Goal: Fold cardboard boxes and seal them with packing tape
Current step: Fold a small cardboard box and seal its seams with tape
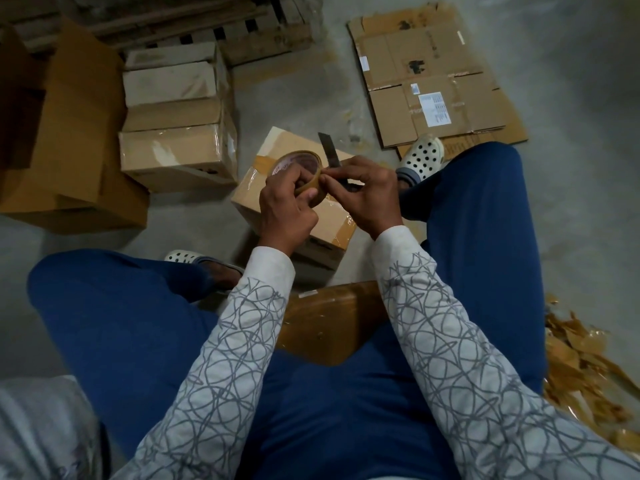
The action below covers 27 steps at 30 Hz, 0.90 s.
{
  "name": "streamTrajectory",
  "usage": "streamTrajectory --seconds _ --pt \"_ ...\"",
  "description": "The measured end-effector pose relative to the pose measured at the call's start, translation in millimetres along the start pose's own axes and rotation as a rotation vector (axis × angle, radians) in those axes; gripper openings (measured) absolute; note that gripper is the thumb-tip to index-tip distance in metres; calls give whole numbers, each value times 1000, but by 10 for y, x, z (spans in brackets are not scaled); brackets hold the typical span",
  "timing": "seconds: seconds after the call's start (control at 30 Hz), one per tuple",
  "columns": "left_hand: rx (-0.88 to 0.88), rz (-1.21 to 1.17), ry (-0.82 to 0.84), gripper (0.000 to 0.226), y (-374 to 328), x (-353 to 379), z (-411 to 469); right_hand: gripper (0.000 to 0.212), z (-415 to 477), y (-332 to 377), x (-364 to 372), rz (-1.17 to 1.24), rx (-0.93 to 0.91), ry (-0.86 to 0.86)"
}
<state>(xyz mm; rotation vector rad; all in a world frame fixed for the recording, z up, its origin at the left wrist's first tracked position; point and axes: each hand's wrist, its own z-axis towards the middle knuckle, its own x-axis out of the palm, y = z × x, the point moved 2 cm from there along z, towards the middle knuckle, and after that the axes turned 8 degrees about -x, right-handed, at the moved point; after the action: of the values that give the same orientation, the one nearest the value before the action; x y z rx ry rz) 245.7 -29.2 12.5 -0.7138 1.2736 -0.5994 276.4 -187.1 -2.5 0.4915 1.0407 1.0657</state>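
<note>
A small taped cardboard box (332, 216) sits on the floor between my feet. Above it my left hand (285, 206) grips a roll of brown packing tape (304, 164). My right hand (365, 195) pinches at the roll's outer edge with thumb and forefinger and also holds a box cutter (329, 147), its blade sticking up and away from me. Both hands hover just over the box top.
Several sealed boxes (176, 154) are stacked to the left, with larger brown cartons (83, 133) beyond them and a wooden pallet (207, 26) behind. Flattened cardboard (433, 81) lies at the upper right. Tape and cardboard scraps (581, 368) litter the floor at the right. I sit on a wooden stool (332, 323).
</note>
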Motion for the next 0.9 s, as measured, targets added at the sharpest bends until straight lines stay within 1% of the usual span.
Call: streamTrajectory --seconds 0.1,0.3,0.57,0.63,0.77,0.9 --pt "44 32 13 18 -40 2 -10 13 9 2 -13 1 23 -19" --pt "102 36 -9 16 -100 17 -45 9 30 2 -38 -12 54 -17" --pt "141 15 38 17 -115 -35 -52 9 46 61 -39 -103 8 6" --pt "132 3 57 18 -106 -46 -52 10 34 68 -41 -99 26 -1" --pt "57 -40 82 20 -48 -49 -57 7 12 63 -30 -70 82 -17" --pt "39 -55 89 20 -20 -59 -45 6 -8 59 -37 32 170 -24"
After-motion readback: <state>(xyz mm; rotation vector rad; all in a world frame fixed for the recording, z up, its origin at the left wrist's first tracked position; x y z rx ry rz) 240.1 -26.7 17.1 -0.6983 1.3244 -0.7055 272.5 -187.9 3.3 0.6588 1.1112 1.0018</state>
